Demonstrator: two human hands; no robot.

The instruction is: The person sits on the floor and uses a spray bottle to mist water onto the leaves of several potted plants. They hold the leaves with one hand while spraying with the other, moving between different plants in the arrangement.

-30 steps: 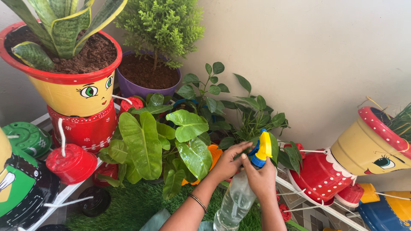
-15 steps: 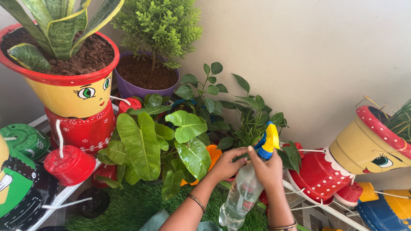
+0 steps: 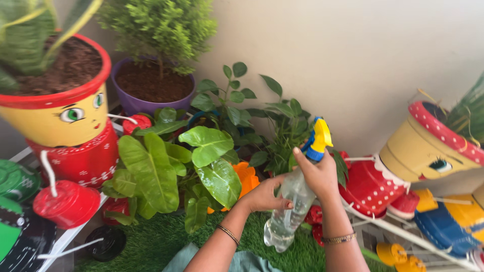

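Between both hands [image 3: 292,189] tilts the clear spray bottle [image 3: 290,206].

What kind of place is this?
Probably a home balcony or patio plant corner. Painted face pots, like the yellow-and-red clay pot with a green eye, stand on a white rack against a plain wall, artificial green turf covers the floor, and the right hand holds a clear plastic spray bottle.

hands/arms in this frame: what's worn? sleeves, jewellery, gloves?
Both forearms bare, no sleeves, no gloves. Left hand: thin dark beaded bracelet at the wrist. Right hand: gold-toned bangle at the wrist. No rings or watch visible.
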